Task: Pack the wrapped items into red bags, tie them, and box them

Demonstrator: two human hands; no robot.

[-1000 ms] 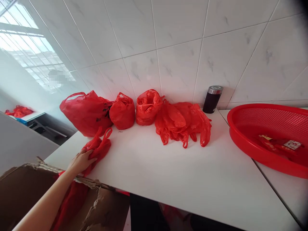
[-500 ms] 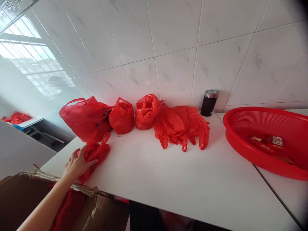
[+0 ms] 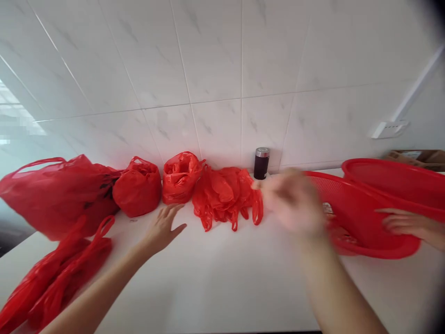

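Note:
My left hand (image 3: pixel 165 229) is stretched over the white table with its fingers apart, holding nothing. It is nearest to an upright red plastic bag (image 3: pixel 182 178) with its top open. My right hand (image 3: pixel 295 202) is smeared by motion; its fingers cannot be made out. It hovers between a pile of flat red plastic bags (image 3: pixel 225 192) and a red plastic basket (image 3: pixel 368 232) with some small packets (image 3: pixel 342 234) inside. A filled red bag with loop handles (image 3: pixel 66 273) lies at the lower left, apart from my left hand.
A big red bag (image 3: pixel 59 190) and a smaller round one (image 3: pixel 137 190) stand along the tiled wall. A dark flask (image 3: pixel 261 163) is behind the pile. Another person's hand (image 3: pixel 406 225) is at the basket's right rim; a second red basket (image 3: pixel 392 178) and a cardboard box (image 3: pixel 422 157) are behind.
My view has swung right. My left hand has let go of the loop-handled bag and moved right. My right hand and another person's hand have come into view.

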